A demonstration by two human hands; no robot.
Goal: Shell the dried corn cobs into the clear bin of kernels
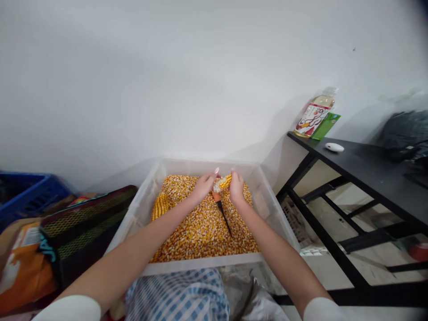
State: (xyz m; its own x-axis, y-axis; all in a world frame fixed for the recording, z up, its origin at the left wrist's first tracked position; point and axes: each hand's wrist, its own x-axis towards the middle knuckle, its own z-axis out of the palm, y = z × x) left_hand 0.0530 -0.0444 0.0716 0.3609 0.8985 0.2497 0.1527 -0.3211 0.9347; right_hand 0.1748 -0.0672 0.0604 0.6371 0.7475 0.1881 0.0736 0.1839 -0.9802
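Fingers (214, 173) of the left hand (203, 187) and right hand (236, 187) are both curled tight around a half-stripped corn cob (223, 182) over the clear tub (264, 196) of loose kernels (200, 227), with a whole cob (161, 206) lying left and a black bench (368, 167) off right.

Clear tub (267, 196) walls fence the kernel bed (200, 232) left, right and far, open air above, blade (224, 217) lying right of centre, mesh bag (83, 227) crowding left, black table (368, 165) frame blocking right, wall (167, 80) close behind
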